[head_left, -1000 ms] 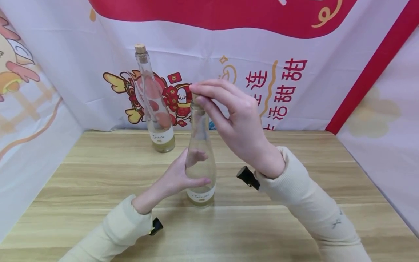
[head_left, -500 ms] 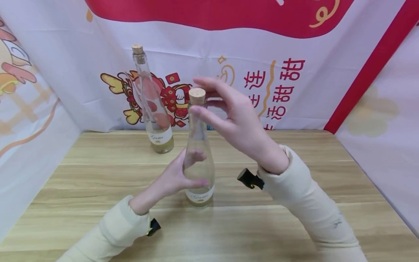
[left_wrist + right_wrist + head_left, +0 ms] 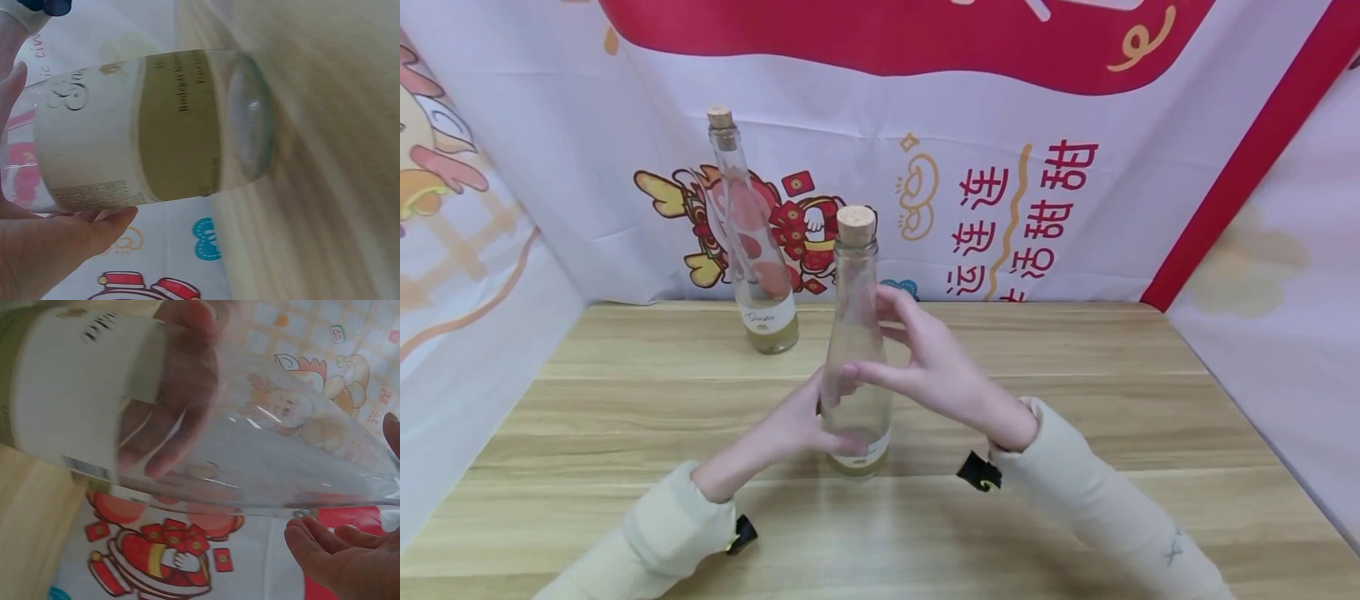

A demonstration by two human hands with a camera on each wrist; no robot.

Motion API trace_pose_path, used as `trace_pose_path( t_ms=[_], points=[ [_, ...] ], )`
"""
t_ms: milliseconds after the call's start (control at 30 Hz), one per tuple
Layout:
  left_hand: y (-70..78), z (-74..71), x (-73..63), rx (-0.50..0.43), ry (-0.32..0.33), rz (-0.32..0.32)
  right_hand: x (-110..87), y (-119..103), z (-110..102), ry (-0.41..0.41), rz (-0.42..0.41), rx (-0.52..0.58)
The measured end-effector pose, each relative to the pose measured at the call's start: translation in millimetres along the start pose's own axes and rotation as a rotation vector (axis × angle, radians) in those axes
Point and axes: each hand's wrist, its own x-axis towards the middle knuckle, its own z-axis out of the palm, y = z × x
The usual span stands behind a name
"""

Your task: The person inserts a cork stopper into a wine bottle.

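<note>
A clear glass bottle (image 3: pixel 854 333) with a cork (image 3: pixel 856 227) in its mouth stands upright on the table, a white and gold label (image 3: pixel 178 125) round its base. My left hand (image 3: pixel 793 425) grips its lower body from the left. Through the glass in the right wrist view, fingers (image 3: pixel 181 425) of that hand show curled against the bottle. From the right, my right hand (image 3: pixel 936 367) reaches about the bottle's shoulder, its thumb in front and its fingers behind. In the right wrist view those fingers (image 3: pixel 312 547) spread loosely, right at the glass.
Another corked bottle (image 3: pixel 767 318) with a similar label stands farther back on the left of the wooden table (image 3: pixel 1037 500). Behind the table hangs a printed white and red cloth (image 3: pixel 850 108), with printed cloth at both sides too.
My right hand has let go of the cork, leaving it seated in the bottle mouth, and has come down to the bottle's shoulder. The left hand stays on the lower body.
</note>
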Motion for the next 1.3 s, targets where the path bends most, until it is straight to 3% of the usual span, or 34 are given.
trace_pose_path(
  t_ms=[167, 400, 633, 767, 1033, 1300],
  points=[
    [-9.4, 2.2, -1.6, -0.001, -0.011, -0.007, -8.8, 13, 12, -0.008, 0.045, 0.022],
    [-20.3, 7.3, -4.8, 0.039, -0.005, -0.016, -14.7, 24, 27, 0.002, 0.038, 0.038],
    [-20.8, 12.5, -5.6, 0.052, 0.027, 0.008, -17.6, 28, 39, 0.046, 0.023, 0.056],
    [-17.5, 15.1, -5.4, 0.047, 0.041, -0.010, -19.8, 26, 41, 0.069, 0.007, 0.072],
    [-5.4, 25.6, -0.1, 0.043, 0.040, -0.029, -26.9, 22, 30, 0.104, -0.016, 0.099],
    [17.9, 41.6, 24.0, -0.021, 0.015, -0.009, -34.4, 15, -3, 0.155, -0.056, 0.066]
  ],
)
